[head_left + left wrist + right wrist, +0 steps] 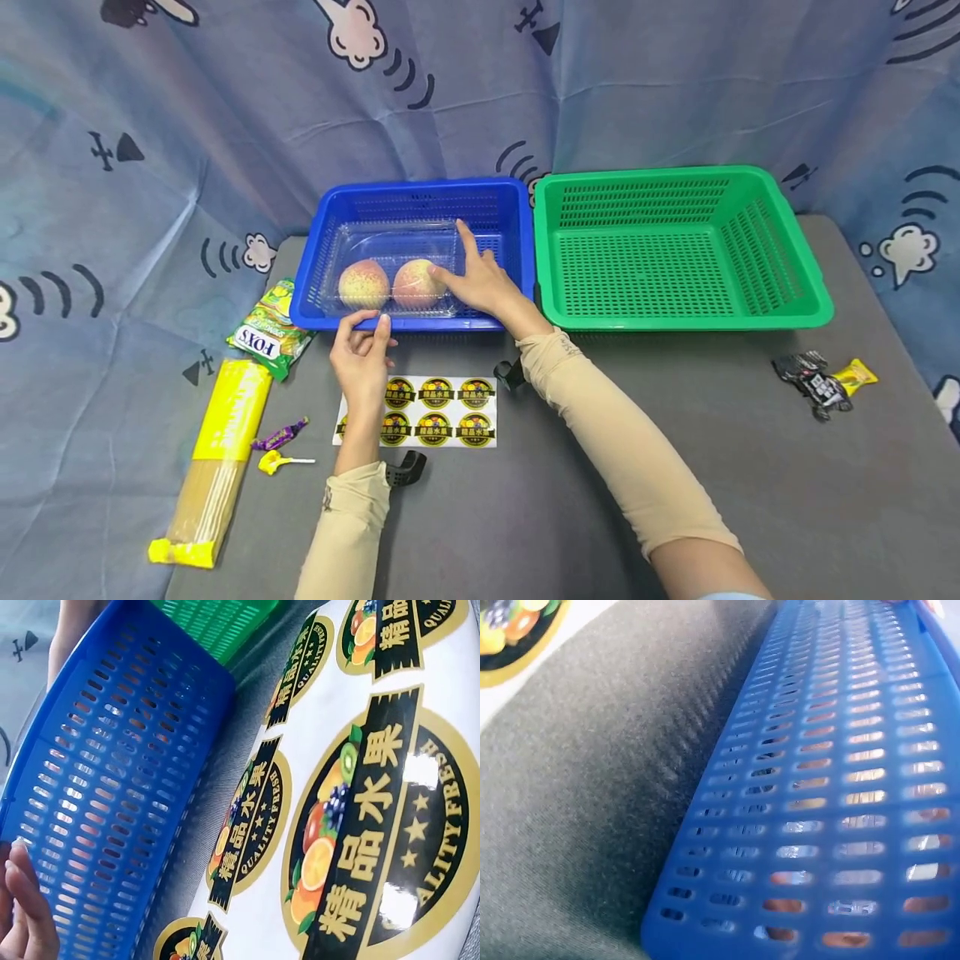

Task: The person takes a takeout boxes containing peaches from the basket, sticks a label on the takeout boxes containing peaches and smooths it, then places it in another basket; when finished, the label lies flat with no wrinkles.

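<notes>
Two peaches (364,284) sit side by side in a clear plastic fruit box (390,237) inside the blue basket (306,283). My right hand (483,279) reaches over the basket's front rim, thumb and index finger spread across the right end of the box. At the front rim, my left hand (362,354) has its thumb and index fingertips up against the edge, the other fingers loosely bent outside the basket wall. Below it lies a white sheet of round fruit stickers (435,411), partly hidden by the left wrist.
A green basket (682,323) stands right of the blue one. To the left lie a green FOX'S candy bag (266,333), a yellow noodle pack (217,458), a purple wrapped candy (281,435) and a lollipop (277,462). Small black (816,383) and yellow packets (855,377) lie far right.
</notes>
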`<state>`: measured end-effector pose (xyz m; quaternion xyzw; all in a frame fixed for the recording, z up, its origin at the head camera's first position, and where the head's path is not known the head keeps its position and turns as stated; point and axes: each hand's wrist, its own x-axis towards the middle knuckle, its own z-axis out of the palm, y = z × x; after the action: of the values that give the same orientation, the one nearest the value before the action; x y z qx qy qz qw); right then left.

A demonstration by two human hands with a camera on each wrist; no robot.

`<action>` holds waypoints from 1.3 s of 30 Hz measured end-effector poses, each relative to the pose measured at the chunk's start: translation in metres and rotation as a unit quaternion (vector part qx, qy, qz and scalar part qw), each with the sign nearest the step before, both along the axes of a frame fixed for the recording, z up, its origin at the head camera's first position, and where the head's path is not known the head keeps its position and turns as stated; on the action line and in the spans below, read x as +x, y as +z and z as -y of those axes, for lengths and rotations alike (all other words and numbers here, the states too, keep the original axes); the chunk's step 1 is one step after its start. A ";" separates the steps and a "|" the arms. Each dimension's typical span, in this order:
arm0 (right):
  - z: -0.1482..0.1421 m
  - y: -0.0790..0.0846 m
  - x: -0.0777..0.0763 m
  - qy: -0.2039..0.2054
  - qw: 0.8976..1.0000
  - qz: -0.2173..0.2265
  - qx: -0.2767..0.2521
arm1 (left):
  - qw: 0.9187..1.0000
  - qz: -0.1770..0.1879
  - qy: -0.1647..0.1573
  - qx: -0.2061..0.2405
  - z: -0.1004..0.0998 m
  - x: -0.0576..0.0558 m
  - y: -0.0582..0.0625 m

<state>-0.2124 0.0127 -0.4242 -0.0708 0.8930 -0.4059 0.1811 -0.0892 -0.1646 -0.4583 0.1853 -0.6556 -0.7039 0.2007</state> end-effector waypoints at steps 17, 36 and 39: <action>-0.002 0.004 -0.004 -0.029 0.993 -0.032 -0.112 | 1.000 0.018 -0.007 -0.001 0.001 0.001 0.003; -0.011 0.018 0.018 -0.130 0.977 -0.125 -0.114 | 1.000 0.011 -0.002 0.025 0.000 0.000 0.004; -0.015 0.020 0.021 -0.135 0.972 -0.139 -0.135 | 1.000 0.009 -0.004 0.028 0.000 0.000 0.003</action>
<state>-0.1910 0.0277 -0.4037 -0.0295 0.8475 -0.5298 -0.0127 -0.0896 -0.1642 -0.4551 0.1948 -0.6382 -0.7211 0.1865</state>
